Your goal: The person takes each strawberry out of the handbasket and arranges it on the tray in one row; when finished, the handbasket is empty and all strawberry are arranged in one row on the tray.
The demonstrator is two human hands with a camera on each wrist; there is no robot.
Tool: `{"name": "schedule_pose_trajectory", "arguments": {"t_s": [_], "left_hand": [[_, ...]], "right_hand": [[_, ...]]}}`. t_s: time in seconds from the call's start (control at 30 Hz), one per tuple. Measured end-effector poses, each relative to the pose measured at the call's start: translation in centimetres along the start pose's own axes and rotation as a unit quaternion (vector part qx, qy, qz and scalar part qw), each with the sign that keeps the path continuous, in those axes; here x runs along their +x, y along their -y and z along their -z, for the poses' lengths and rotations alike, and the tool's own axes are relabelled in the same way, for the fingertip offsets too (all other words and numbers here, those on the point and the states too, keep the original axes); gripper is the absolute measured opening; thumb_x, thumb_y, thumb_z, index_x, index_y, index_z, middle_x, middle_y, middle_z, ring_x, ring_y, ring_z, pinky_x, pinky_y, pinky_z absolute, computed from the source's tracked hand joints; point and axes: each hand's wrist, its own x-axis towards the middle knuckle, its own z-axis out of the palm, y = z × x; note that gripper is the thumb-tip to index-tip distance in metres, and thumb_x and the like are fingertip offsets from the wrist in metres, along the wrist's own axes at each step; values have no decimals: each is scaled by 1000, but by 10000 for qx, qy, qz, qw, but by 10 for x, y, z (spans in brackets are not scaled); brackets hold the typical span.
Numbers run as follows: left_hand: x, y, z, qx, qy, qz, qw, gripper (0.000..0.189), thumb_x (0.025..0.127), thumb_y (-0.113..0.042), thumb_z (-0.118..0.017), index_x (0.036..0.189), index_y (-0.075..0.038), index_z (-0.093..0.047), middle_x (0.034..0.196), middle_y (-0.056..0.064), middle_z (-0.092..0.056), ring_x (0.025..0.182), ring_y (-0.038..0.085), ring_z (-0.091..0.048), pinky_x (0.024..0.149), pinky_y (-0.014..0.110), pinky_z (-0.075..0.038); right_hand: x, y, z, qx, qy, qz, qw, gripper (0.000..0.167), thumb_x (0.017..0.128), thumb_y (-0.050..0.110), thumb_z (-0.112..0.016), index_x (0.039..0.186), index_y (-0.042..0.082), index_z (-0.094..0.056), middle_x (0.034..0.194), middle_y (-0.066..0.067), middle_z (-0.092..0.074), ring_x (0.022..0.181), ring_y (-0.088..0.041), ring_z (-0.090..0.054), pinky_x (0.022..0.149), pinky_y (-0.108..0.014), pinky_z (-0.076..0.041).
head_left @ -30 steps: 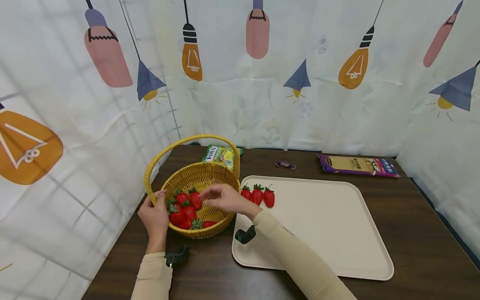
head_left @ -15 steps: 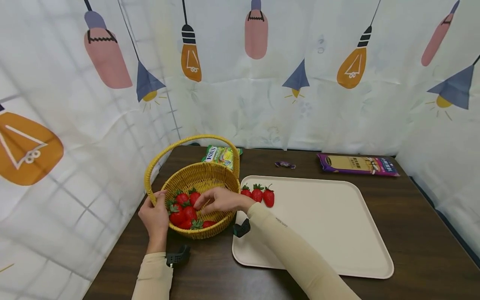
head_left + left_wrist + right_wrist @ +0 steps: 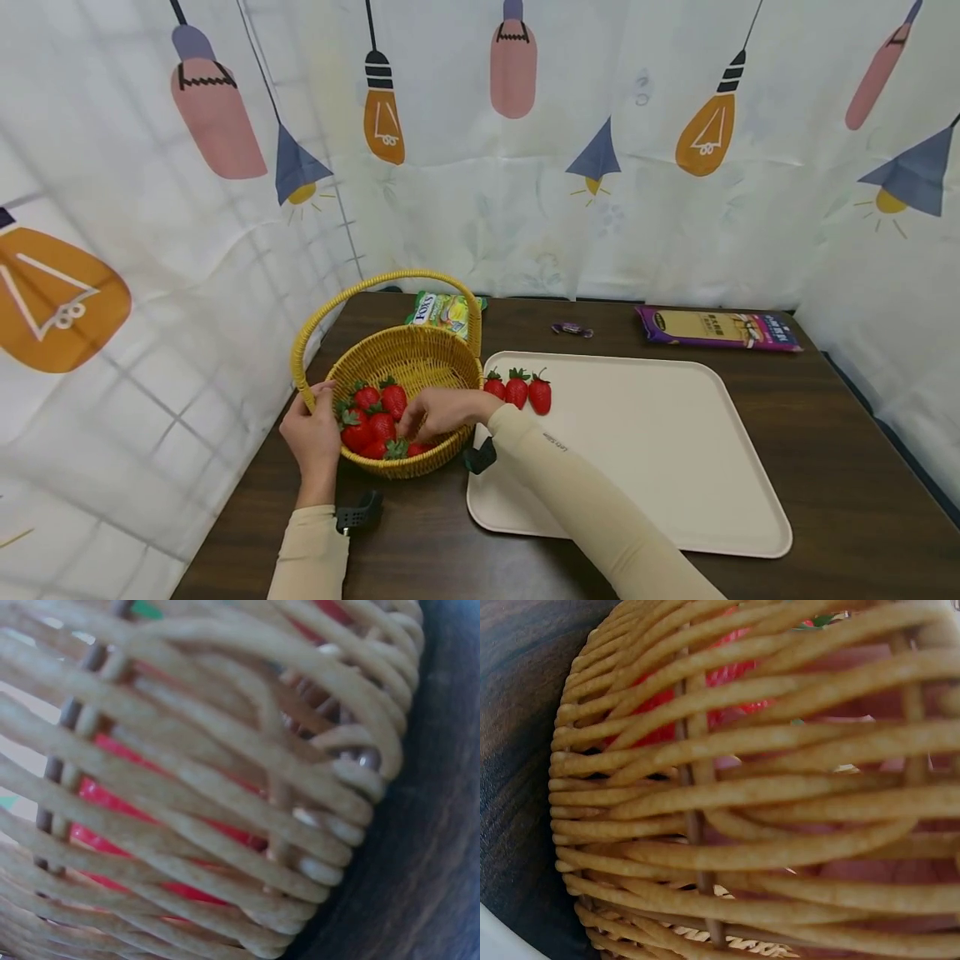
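Note:
A yellow wicker basket (image 3: 408,337) with a tall arched handle stands on the table, tipped towards me. Several red strawberries (image 3: 381,427) with green leaves lie in its near left part. My left hand (image 3: 311,437) grips the basket's left rim by the foot of the handle. Inside the basket, my right hand (image 3: 442,410) points its fingers down just right of the strawberries, thumb and forefinger apart; I see nothing held between them. Close up, the left wrist view shows the basket weave (image 3: 225,787) with red behind it. Through the weave (image 3: 780,750) the right wrist view shows red fruit.
A cream tray (image 3: 637,458) lies right of the basket, with three strawberries (image 3: 517,389) in a row at its far left corner. Behind are a green candy bag (image 3: 442,312), a small purple wrapped sweet (image 3: 572,330) and a long purple snack packet (image 3: 720,328). A printed curtain surrounds the table.
My right hand has gone lower into the basket, towards the near strawberries, its fingers pointing further down. My left hand and the basket have stayed in place.

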Motion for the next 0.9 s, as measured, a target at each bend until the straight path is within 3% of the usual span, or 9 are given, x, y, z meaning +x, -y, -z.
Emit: {"name": "schedule_pose_trajectory", "arguments": {"t_s": [0.4, 0.6, 0.77, 0.9], "left_hand": [[-1, -3, 0, -32, 122, -30, 9999, 27, 97, -20, -58, 102, 2, -73, 109, 18, -71, 84, 2, -56, 73, 26, -36], [-1, -3, -1, -29, 62, -61, 10000, 26, 96, -20, -59, 100, 0, -74, 106, 16, -72, 86, 3, -57, 75, 24, -38], [-1, -1, 0, 61, -7, -65, 10000, 29, 97, -22, -59, 99, 3, -72, 100, 2, -74, 86, 3, -57, 76, 24, -39], [-1, 0, 0, 100, -65, -94, 9999, 26, 96, -22, -60, 98, 1, -73, 101, 5, -74, 86, 3, -57, 76, 23, -39]], "right_hand": [[0, 0, 0, 230, 537, 7, 9983, 23, 87, 0, -67, 110, 4, -69, 98, 4, -68, 91, -7, -60, 81, -20, -49], [2, -1, -1, 166, 584, 29, 9982, 25, 87, -2, -66, 110, 5, -69, 98, 5, -67, 92, -9, -61, 81, -21, -50], [2, -2, -1, 152, 635, 105, 9978, 26, 88, 2, -64, 113, 7, -67, 102, 6, -66, 93, -6, -59, 84, -21, -49], [-1, 0, 1, 384, 483, 274, 9977, 29, 88, 6, -64, 116, 8, -66, 106, 5, -65, 95, -8, -58, 83, -23, -49]]}}
